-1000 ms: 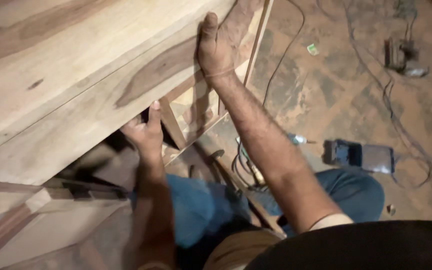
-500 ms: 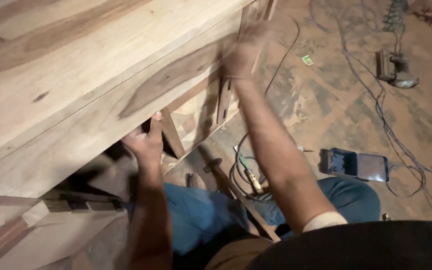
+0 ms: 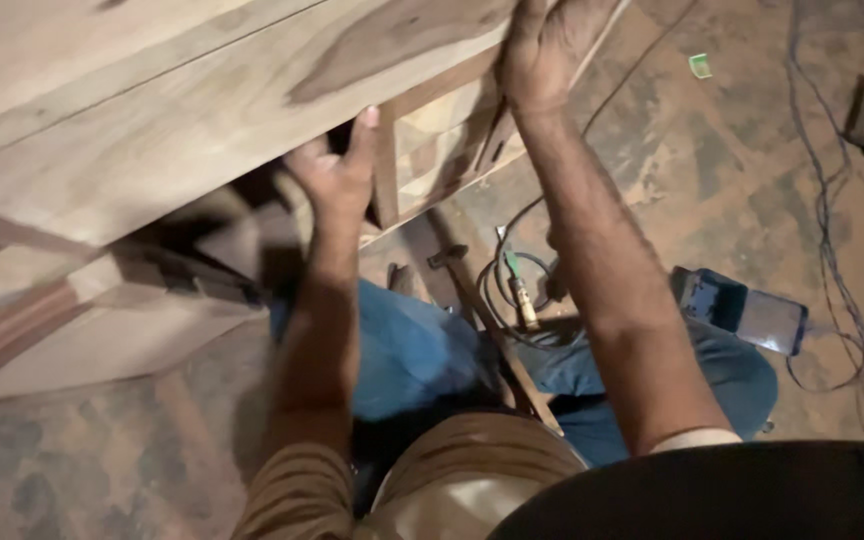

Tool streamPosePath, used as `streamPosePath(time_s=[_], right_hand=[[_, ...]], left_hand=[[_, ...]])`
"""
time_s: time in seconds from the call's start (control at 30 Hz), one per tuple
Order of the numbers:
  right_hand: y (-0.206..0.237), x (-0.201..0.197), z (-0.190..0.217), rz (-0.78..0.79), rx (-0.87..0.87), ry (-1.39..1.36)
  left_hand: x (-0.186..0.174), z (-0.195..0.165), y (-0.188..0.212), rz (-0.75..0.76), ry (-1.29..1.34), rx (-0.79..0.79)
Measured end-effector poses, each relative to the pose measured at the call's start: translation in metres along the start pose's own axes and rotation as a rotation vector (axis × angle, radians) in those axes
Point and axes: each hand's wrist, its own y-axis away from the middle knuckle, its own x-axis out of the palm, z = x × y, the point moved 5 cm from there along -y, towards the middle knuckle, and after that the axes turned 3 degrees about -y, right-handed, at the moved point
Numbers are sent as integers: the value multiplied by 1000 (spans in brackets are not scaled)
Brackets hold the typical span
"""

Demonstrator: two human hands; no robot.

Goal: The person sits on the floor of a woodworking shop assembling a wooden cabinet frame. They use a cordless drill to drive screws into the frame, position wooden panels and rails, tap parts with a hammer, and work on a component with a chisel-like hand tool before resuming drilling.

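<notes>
Left hand point(image 3: 337, 175) reaching under wooden cabinet point(image 3: 152, 110), fingers spread on bottom edge; right hand point(image 3: 542, 45) pressing flat on front. Lifting evenly probably best, minding cable point(image 3: 497, 285).

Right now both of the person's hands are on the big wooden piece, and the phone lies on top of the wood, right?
Not quite. Both the left hand and right hand touch the wooden piece, but the phone lies on the floor beside the knee, as the head view shows.
</notes>
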Motion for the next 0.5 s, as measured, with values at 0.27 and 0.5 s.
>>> streamPosePath(time_s=[0.27,0.5], right_hand=[[48,-53,10,42,-181,67],[175,-98,-12,298,-17,14]], left_hand=[[-1,-3,2,32,118,-15],[-3,1,1,-6,-87,97]])
